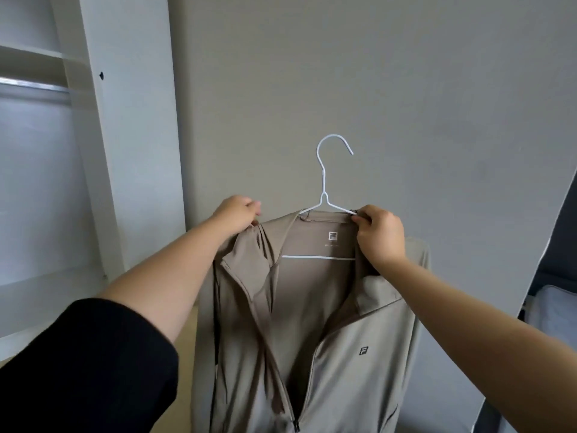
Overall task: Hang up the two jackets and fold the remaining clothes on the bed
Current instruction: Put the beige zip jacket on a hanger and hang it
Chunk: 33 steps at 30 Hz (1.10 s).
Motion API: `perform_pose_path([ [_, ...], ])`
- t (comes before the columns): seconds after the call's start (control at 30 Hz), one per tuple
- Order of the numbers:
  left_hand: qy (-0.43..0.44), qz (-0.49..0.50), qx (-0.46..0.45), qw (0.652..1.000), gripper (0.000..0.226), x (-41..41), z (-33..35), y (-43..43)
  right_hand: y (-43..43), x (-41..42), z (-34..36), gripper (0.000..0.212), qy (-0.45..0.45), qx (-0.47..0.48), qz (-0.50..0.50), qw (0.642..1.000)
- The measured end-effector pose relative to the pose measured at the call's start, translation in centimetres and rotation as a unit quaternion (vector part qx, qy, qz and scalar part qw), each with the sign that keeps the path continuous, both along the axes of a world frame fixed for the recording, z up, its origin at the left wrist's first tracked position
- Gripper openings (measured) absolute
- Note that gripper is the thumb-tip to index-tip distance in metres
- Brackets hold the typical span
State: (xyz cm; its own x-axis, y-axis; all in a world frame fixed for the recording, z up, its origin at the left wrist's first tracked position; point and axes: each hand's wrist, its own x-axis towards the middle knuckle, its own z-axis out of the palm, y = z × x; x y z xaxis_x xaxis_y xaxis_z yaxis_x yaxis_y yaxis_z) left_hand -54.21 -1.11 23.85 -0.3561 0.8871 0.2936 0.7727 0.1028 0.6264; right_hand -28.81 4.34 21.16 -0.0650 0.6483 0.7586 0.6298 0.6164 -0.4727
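A beige zip jacket (312, 323) with a small dark logo on its chest hangs in front of me on a white wire hanger (324, 195), its front open. The hanger's hook points up, free in the air before the grey wall. My left hand (237, 217) grips the jacket's left shoulder. At the collar's right side, my right hand (379, 234) pinches the fabric together with the hanger's arm. The jacket's lower part runs out of view.
An open white wardrobe (93, 151) stands at the left, with a metal rail (34, 85) across its upper part and a shelf above. At the far right edge, part of the bed (552, 307) with pale bedding shows behind a white frame.
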Motion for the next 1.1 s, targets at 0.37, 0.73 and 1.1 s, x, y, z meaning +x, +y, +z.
perform_pose_path([
  [0.37,0.117,-0.081,0.076,0.987,0.046,3.0,-1.2,0.7,0.8,1.7,2.0,0.026,0.084,0.01,-0.03,0.996],
  [0.73,0.123,-0.002,0.156,0.98,0.045,6.8,0.1,2.2,-0.1,4.8,4.3,0.027,-0.042,0.014,-0.116,0.992],
  [1.1,0.002,-0.132,0.261,0.956,0.051,20.1,10.7,-3.6,-8.9,16.9,12.8,0.024,0.025,0.136,-0.259,0.956],
])
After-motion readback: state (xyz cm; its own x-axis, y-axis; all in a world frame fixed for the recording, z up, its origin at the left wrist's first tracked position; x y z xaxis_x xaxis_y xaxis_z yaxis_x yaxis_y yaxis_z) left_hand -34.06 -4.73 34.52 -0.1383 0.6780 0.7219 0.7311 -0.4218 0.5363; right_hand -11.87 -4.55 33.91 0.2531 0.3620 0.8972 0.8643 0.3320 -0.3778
